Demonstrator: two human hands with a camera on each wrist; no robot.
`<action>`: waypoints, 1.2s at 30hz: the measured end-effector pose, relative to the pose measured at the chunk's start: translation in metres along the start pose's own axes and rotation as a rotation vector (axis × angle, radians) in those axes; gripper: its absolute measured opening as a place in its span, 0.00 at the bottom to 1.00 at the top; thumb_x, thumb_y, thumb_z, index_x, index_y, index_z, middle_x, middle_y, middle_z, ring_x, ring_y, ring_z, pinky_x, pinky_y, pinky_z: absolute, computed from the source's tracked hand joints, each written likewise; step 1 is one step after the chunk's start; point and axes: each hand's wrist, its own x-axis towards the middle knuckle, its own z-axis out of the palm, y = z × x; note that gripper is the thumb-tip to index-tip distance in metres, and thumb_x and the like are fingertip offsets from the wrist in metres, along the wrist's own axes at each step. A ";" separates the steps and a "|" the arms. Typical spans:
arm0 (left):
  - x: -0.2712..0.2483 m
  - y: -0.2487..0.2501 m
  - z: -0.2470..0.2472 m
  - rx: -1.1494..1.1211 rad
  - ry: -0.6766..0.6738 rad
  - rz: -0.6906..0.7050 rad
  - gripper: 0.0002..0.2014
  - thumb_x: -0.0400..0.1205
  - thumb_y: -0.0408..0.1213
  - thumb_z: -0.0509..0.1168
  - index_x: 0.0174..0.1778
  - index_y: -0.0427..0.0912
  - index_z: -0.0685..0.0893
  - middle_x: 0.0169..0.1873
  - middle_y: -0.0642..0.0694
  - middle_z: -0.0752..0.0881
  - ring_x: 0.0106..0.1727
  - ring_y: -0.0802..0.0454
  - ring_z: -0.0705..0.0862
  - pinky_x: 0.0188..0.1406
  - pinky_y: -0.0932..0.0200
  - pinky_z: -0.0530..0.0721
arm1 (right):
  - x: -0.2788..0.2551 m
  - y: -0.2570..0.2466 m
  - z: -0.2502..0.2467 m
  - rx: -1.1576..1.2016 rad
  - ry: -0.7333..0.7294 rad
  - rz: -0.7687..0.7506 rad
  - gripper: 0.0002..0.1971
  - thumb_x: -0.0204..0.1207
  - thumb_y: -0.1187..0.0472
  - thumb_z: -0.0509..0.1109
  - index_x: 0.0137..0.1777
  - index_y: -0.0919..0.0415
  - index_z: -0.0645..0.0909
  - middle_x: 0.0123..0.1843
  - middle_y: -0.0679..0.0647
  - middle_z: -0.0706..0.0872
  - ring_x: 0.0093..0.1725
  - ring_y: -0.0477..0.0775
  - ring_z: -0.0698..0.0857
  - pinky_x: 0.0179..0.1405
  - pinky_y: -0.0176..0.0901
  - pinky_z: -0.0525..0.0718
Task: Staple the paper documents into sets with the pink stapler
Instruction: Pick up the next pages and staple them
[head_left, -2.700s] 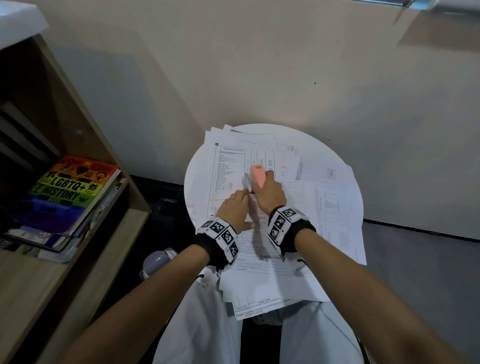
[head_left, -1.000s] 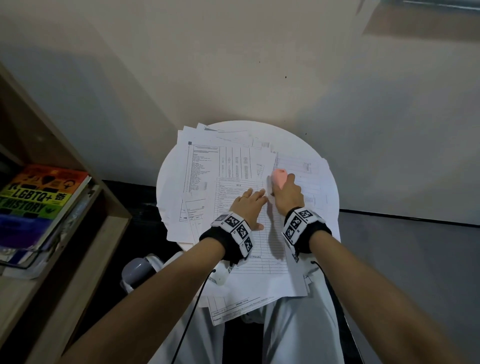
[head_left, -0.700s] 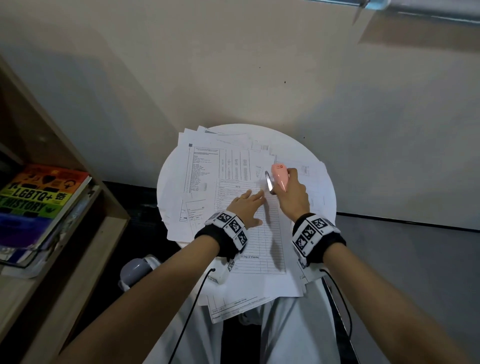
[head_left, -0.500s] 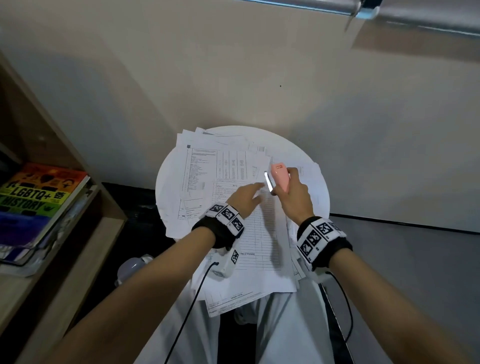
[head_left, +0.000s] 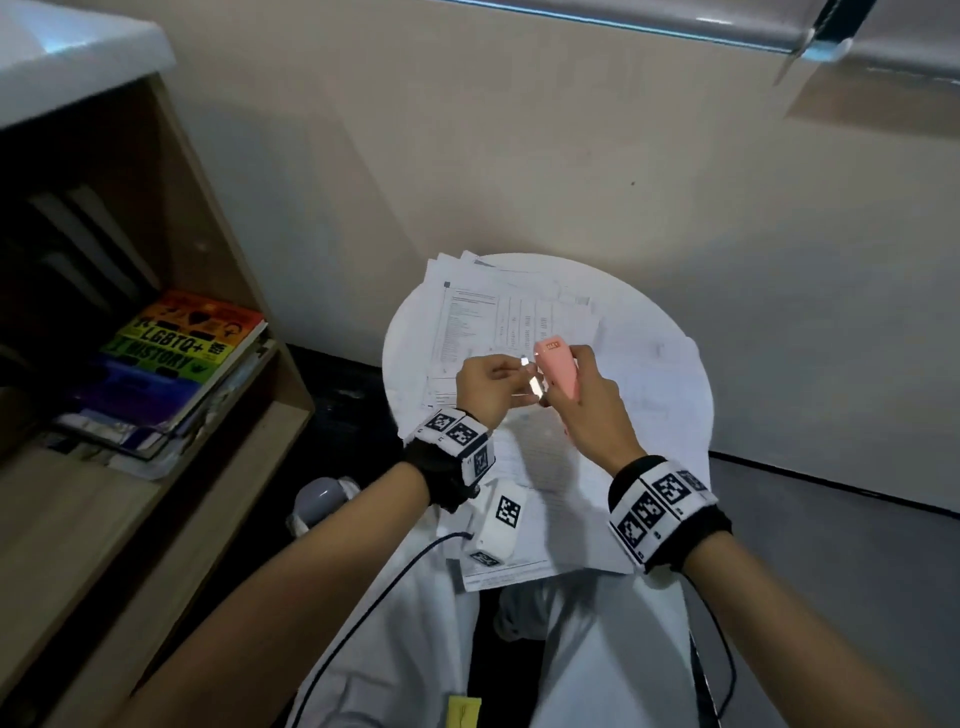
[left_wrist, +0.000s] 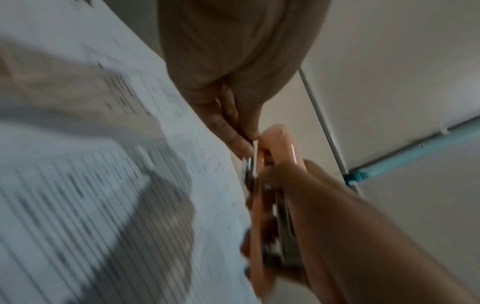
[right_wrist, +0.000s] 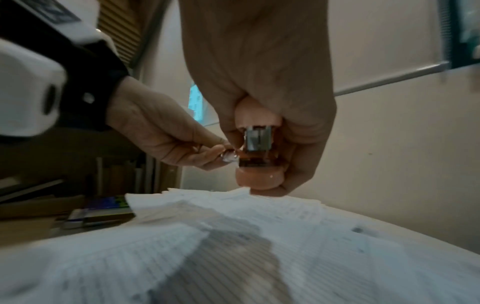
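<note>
The pink stapler (head_left: 558, 366) is held upright above the table, with my right hand (head_left: 584, 400) wrapped round its body. My left hand (head_left: 498, 376) is raised beside it. In the right wrist view its thumb and forefinger (right_wrist: 207, 147) pinch a small shiny metal piece (right_wrist: 229, 158) at the mouth of the stapler (right_wrist: 259, 162). Whether that piece belongs to the stapler I cannot tell. The left wrist view shows the same pinch of the fingertips (left_wrist: 241, 142) at the tip of the stapler (left_wrist: 276, 137). Printed paper documents (head_left: 493, 317) lie spread and overlapping on the round white table (head_left: 631, 296), below both hands.
A wooden shelf (head_left: 171, 208) stands to the left, with a rainbow-coloured book (head_left: 182, 343) on a pile. A beige wall runs close behind the table. A white tagged box (head_left: 498, 519) hangs below my left wrist. Some sheets (head_left: 519, 569) overhang the near edge above my lap.
Both hands have risen off the papers. My left hand, earlier flat on the top sheet, now pinches at the stapler's mouth. The stapler has come up with my right hand.
</note>
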 end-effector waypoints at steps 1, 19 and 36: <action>-0.001 0.003 -0.016 0.016 0.044 0.004 0.05 0.79 0.25 0.67 0.46 0.25 0.85 0.36 0.34 0.87 0.32 0.48 0.88 0.37 0.59 0.90 | -0.004 -0.005 0.007 -0.046 -0.041 -0.028 0.20 0.78 0.53 0.65 0.68 0.49 0.65 0.52 0.55 0.83 0.43 0.60 0.84 0.38 0.53 0.82; -0.009 -0.170 -0.275 0.735 0.388 -0.521 0.08 0.79 0.29 0.68 0.47 0.28 0.89 0.39 0.35 0.86 0.44 0.47 0.83 0.51 0.53 0.82 | 0.015 0.061 0.019 0.232 -0.091 0.515 0.13 0.82 0.62 0.63 0.64 0.62 0.69 0.48 0.66 0.80 0.31 0.61 0.80 0.27 0.46 0.79; 0.004 -0.155 -0.248 0.693 0.501 -0.111 0.10 0.84 0.33 0.58 0.53 0.35 0.85 0.45 0.37 0.89 0.50 0.40 0.86 0.51 0.54 0.79 | 0.009 0.045 0.024 0.215 -0.047 0.491 0.13 0.82 0.64 0.63 0.64 0.59 0.68 0.42 0.57 0.82 0.35 0.55 0.80 0.30 0.44 0.77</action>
